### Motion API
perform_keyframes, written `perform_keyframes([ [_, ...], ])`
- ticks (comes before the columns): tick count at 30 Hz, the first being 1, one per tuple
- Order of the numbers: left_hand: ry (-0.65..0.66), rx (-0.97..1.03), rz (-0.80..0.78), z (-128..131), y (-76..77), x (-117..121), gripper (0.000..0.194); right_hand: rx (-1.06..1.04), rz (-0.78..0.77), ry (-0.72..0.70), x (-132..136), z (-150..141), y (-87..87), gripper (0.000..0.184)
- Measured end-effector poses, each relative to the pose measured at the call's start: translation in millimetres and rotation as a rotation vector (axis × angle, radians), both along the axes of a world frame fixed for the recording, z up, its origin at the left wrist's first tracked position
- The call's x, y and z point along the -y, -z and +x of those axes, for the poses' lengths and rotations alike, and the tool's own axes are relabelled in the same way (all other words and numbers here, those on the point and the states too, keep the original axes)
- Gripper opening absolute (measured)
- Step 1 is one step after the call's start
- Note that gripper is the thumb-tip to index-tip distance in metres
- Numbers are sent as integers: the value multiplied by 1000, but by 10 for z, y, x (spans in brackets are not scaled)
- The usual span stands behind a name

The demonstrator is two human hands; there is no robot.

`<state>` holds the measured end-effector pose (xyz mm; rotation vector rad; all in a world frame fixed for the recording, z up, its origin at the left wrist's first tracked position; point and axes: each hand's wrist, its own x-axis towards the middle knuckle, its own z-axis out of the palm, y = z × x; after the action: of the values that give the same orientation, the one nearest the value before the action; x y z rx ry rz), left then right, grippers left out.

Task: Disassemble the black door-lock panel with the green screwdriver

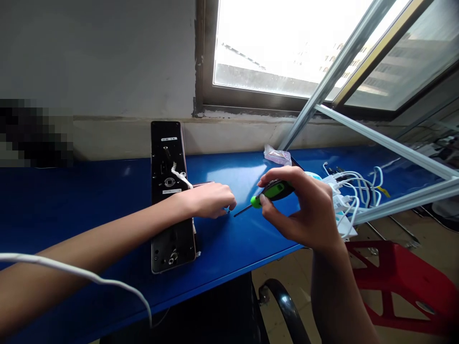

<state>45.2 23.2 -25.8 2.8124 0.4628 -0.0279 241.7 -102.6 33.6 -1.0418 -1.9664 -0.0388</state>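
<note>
Head view showed your right hand (311, 215) gripping the green-and-black screwdriver (275, 191), its tip just short of your curled left hand (215, 200), whose hold was unclear. Your left forearm (168, 208) crossed the black lock panel (159, 167), inside the blue surface's (229, 248) front edge, with room toward the screwdriver.

One head camera looks forward and down at the left hand (214, 200), right hand (308, 208) and table (229, 246), all near.
</note>
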Motion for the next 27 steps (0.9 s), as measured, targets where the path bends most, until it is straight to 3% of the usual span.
perform_keyframes([
  [7, -99, 234, 103, -340, -113, 423, 17, -51, -18, -41, 8, -170, -67, 35],
  [11, -208, 421, 164, -689, -112, 525, 21, -92, -10, -116, 35, -353, -121, 36],
  [16, -162, 645, 126, -1294, 42, 560, 18, -216, 15, -230, 119, -628, -175, 44],
  [19, -173, 705, 112, -1571, 196, 661, 24, -171, -2, -299, 152, -834, -178, 43],
  [23, -179, 785, 64, -1754, 371, 804, 37, -76, -16, -373, 148, -1088, -140, 39],
  [27, -135, 804, -50, -1791, 432, 837, 42, -18, -35, -390, 129, -1231, -88, 33],
])
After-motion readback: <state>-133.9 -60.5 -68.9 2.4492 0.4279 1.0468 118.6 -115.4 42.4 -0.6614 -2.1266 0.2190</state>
